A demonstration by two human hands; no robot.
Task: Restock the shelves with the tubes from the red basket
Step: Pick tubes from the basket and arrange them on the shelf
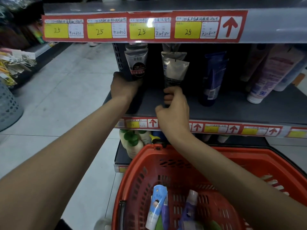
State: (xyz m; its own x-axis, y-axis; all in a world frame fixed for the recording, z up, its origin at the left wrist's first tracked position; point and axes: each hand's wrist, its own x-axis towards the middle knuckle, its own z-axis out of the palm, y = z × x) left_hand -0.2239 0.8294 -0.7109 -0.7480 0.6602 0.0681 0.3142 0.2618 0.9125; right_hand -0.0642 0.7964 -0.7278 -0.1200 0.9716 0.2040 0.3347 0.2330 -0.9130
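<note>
— Red basket point(166, 147) sits low in front of the shelving, with at least two tubes lying in it: light blue tube point(156, 206), purple tube point(191, 208). Which step?
— Placing. Right hand point(174, 107) has fingers point(168, 97) curled round the cap end of the silver tube point(174, 68). Tube stands upright on the grey shelf point(232, 107), cap down, in front of another like it.
— Other side?
— Left hand point(123, 87) is at the foot of the dark tube point(136, 63), hard by the shelf upright. Fingers are hidden, so I can't tell if it grips or just steadies.
— Next move?
— My read: let go of the silver one once it stands, check it doesn't tip, then reach down to the basket. Tubes on their caps look top-heavy, so release slowly.
— Neighbours?
— Blue tube point(212, 77) to the right, a gap between it and the silver one. Pale pink tube point(269, 75) beyond, leaning.
— Room?
— Shop aisle. Price strip point(142, 27) on the shelf edge above, yellow tags marked 25. Green-capped bottles point(132, 141) on the tier below. Pale floor tiles point(66, 80), grey perforated bin point(8, 105) far left.
</note>
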